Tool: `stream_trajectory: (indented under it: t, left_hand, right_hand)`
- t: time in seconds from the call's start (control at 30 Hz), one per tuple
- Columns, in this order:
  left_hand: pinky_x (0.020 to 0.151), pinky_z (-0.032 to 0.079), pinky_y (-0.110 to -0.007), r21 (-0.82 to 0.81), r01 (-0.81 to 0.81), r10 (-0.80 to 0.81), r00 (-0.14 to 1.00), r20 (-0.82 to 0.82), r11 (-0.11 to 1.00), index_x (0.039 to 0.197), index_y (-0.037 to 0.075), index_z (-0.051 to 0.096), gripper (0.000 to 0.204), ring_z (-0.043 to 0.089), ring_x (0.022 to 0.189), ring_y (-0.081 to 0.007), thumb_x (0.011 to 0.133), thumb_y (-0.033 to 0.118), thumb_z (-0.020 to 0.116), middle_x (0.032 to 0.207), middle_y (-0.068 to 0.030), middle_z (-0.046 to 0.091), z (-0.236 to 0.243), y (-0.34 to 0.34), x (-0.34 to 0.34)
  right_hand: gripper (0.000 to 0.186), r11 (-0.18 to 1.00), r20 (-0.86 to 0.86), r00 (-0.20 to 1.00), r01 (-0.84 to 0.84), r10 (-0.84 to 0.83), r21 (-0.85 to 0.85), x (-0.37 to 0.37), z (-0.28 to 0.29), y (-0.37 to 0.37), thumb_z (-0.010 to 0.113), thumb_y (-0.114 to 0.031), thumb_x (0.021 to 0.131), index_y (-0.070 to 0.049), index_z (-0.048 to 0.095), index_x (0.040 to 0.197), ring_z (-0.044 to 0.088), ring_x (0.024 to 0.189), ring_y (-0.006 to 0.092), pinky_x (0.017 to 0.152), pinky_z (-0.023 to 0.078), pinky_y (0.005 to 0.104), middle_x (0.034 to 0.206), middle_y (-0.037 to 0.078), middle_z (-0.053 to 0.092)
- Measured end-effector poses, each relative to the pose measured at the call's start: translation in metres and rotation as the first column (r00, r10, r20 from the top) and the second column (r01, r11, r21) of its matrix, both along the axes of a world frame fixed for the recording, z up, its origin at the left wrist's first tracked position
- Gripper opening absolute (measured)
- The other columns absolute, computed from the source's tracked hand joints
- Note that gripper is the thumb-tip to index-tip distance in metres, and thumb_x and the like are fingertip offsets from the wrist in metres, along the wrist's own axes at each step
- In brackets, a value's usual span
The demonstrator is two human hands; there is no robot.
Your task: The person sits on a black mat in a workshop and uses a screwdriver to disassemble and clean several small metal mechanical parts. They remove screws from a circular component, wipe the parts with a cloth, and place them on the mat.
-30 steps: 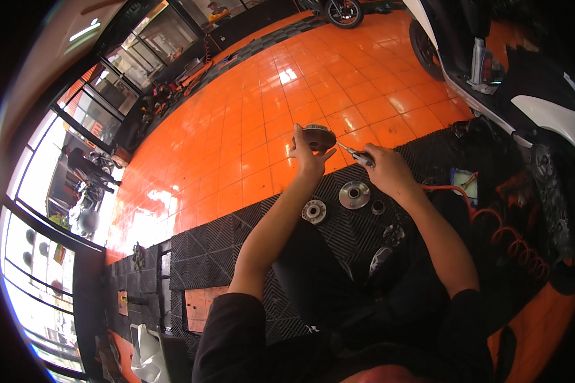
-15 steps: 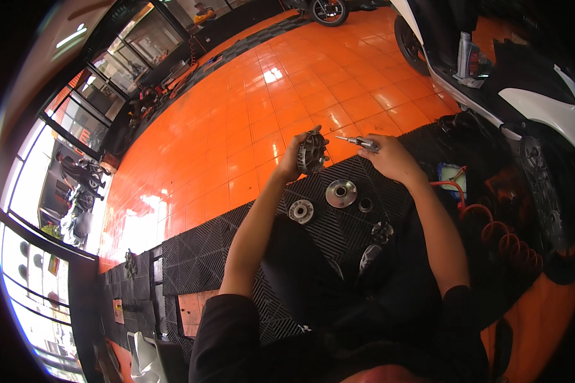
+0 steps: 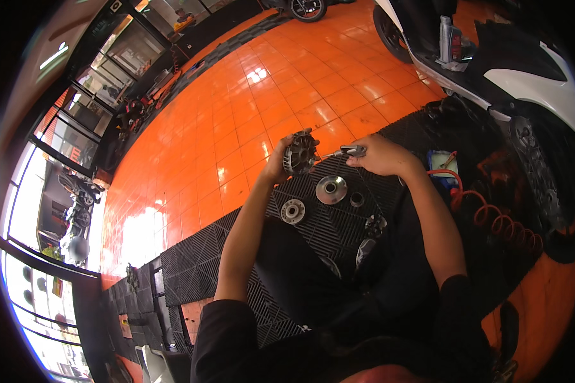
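My left hand (image 3: 276,164) is closed round the rim of a scooter variator (image 3: 300,155), a round, finned metal part, and holds it upright above the mat. In my right hand (image 3: 384,156) is a silver air blow gun (image 3: 352,150). Its thin nozzle points left at the variator's open side; whether they touch I cannot tell. Below, on the black mat, lie a shiny pulley disc (image 3: 331,189), a smaller disc with holes (image 3: 292,211), a small dark ring (image 3: 356,199) and a metal part (image 3: 375,225) beside my leg.
A red coiled air hose (image 3: 492,217) runs over the mat at right, near a small tray (image 3: 442,167). Beyond it stands a white and black scooter (image 3: 530,96) with a grey bottle (image 3: 449,41) on it. Orange tiled floor (image 3: 236,121) stretches ahead of the ribbed mat (image 3: 195,255).
The blow gun has come lower and its nozzle now points at the variator's middle instead of near its top. The variator stays in my left hand. The whole view has shifted slightly.
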State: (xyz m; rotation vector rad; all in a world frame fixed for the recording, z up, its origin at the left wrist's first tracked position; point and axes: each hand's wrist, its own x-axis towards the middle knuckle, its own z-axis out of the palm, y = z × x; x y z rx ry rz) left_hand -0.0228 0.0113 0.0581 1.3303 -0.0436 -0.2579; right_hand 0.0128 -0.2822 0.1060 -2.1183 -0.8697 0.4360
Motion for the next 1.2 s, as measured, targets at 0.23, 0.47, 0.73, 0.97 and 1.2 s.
stream_trajectory:
  t: [0.23,0.47,0.73,0.97,1.2]
  left_hand:
    - [0.077,0.059,-0.053,-0.250,0.231,-0.245,0.969,-0.029,0.940,0.152,0.011,0.032,0.081,0.062,0.110,-0.0426,0.091,0.063,0.045,0.137,-0.0238,0.053,0.008,-0.003,-0.003]
    - [0.083,0.055,-0.058,-0.696,0.136,-0.080,0.990,0.112,0.705,0.143,0.015,0.043,0.077,0.059,0.113,-0.0482,0.089,0.069,0.044,0.139,-0.0251,0.050,0.027,-0.032,0.004]
    - [0.087,0.051,-0.053,-0.323,-0.081,0.100,0.994,0.042,0.943,0.136,0.014,0.050,0.076,0.058,0.116,-0.0352,0.087,0.072,0.051,0.128,-0.0153,0.058,0.005,-0.018,0.024]
    - [0.089,0.049,-0.056,-0.019,-0.174,0.171,0.979,-0.114,0.985,0.128,0.016,0.053,0.064,0.056,0.114,-0.0297,0.093,0.069,0.041,0.118,-0.0082,0.057,-0.001,-0.051,0.026]
    - [0.100,0.045,-0.056,-0.139,-0.106,0.076,0.976,-0.203,0.985,0.135,0.009,0.049,0.071,0.050,0.127,-0.0396,0.093,0.066,0.045,0.138,-0.0184,0.051,0.014,-0.094,0.022]
  right_hand:
    - [0.030,0.983,-0.016,0.994,0.111,-0.109,0.144,0.010,0.003,-0.016,0.072,-0.031,0.091,-0.002,0.067,0.100,0.055,0.062,0.0123,0.061,0.046,0.0307,0.071,0.003,0.061]
    - [0.028,0.994,-0.191,0.977,0.103,-0.094,0.036,0.001,0.019,-0.023,0.072,-0.027,0.090,0.000,0.067,0.098,0.060,0.070,0.0190,0.069,0.048,0.0365,0.074,0.008,0.065]
    - [0.031,0.993,0.228,0.968,0.114,-0.106,-0.021,-0.002,0.014,-0.022,0.070,-0.033,0.089,-0.007,0.070,0.106,0.068,0.090,0.0354,0.080,0.053,0.0443,0.091,0.016,0.071]
    - [0.031,0.985,0.361,0.917,0.157,-0.171,0.067,-0.035,-0.023,-0.032,0.070,-0.029,0.084,-0.009,0.068,0.108,0.069,0.089,0.0315,0.075,0.054,0.0444,0.096,0.009,0.070]
    - [0.032,0.972,0.525,0.820,0.222,-0.228,0.075,-0.161,-0.062,-0.098,0.074,-0.019,0.074,-0.017,0.065,0.105,0.070,0.085,0.0230,0.066,0.055,0.0372,0.098,0.003,0.063]
